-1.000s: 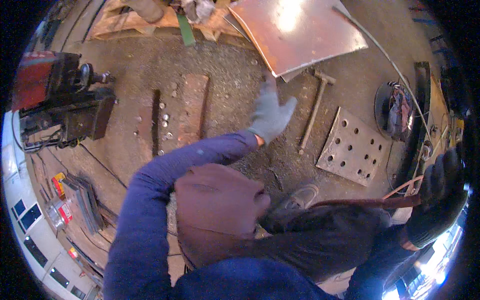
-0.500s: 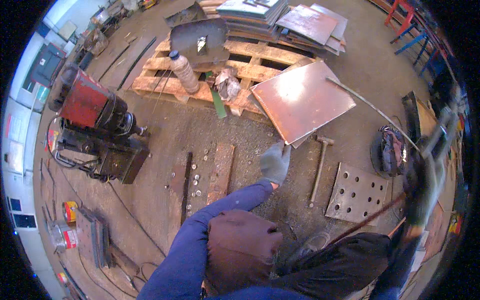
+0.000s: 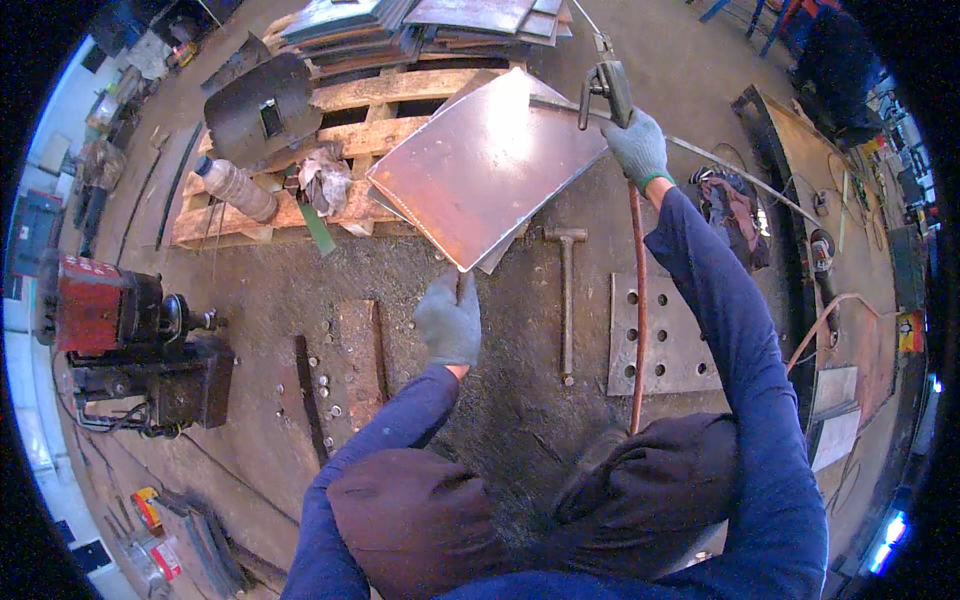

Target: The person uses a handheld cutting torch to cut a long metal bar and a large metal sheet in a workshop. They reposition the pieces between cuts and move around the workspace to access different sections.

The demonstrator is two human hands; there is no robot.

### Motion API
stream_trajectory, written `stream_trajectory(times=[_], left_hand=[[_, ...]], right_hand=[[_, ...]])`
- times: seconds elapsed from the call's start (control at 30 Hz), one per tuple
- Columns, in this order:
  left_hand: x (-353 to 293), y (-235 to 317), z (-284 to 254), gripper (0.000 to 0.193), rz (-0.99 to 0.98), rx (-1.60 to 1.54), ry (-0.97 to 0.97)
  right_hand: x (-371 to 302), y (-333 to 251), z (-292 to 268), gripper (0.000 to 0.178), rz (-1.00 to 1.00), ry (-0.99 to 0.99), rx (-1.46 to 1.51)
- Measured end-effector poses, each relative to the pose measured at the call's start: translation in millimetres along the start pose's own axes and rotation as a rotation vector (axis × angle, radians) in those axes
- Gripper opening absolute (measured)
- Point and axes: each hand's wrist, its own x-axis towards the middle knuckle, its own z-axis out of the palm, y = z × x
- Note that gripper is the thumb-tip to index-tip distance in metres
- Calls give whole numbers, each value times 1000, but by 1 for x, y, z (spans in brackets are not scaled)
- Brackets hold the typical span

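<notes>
My left hand (image 3: 450,325), in a grey work glove, pinches the near corner of a square steel plate (image 3: 480,190). The plate is tilted, its far side resting over a wooden pallet (image 3: 365,135), with another sheet showing under it. In my gloved right hand (image 3: 640,150) is a welding electrode holder (image 3: 618,92), raised by the plate's right corner. A thin rod (image 3: 588,18) sticks up from its jaws. The reddish welding cable (image 3: 637,310) hangs down from my right hand. Behind that hand a long narrow metal bar (image 3: 735,160) runs from the plate toward the right.
A hammer (image 3: 567,310) lies near a perforated plate (image 3: 622,345). On the pallet are stacked sheets (image 3: 345,30), a curved dark metal piece (image 3: 245,115), a bottle (image 3: 240,190) and a crumpled rag (image 3: 325,180). A red-and-black machine (image 3: 110,310) stands left; an angle grinder (image 3: 822,265) lies right.
My right hand has swung from the far right to beside the plate, bringing the electrode holder into clear sight. My left hand stays at the plate's corner; the whole view has shifted.
</notes>
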Motion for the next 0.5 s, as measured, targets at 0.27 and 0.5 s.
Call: stream_trajectory(times=[0.27, 0.5], left_hand=[[-5, -4, 7, 21, -38, -57, 62], [-5, 4, 19, 16, -17, -157, 152]], right_hand=[[9, 30, 32, 46, -51, 36, -144], [22, 45, 30, 44, -97, 71, -230]])
